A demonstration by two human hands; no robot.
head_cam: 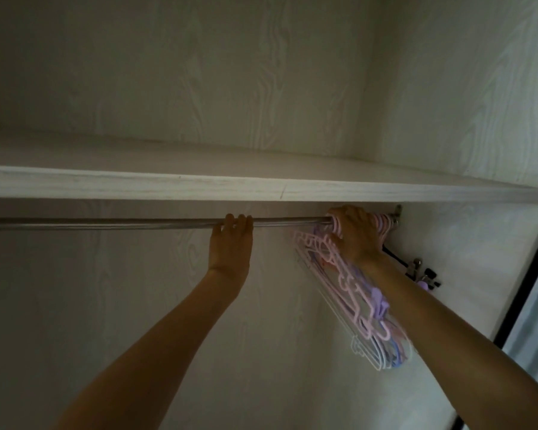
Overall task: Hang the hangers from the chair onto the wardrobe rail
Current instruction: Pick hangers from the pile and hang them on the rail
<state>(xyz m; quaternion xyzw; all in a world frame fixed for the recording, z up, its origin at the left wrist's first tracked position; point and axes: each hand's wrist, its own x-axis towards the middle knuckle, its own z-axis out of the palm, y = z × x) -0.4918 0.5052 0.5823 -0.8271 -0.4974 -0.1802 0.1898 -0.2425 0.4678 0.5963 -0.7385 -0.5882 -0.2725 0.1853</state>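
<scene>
Where hooked: pink, purple, white hangers (351, 293).

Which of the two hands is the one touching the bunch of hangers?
The right hand, at the rail's right end, grips the pink, purple and white hangers. The left hand holds only bare rail.

Two bare forearms run up from the lower edge of the frame, one at lower left, one at lower right. No sleeves cover them. The left hand (232, 240) and right hand (356, 232) wear no gloves or rings that show.
</scene>
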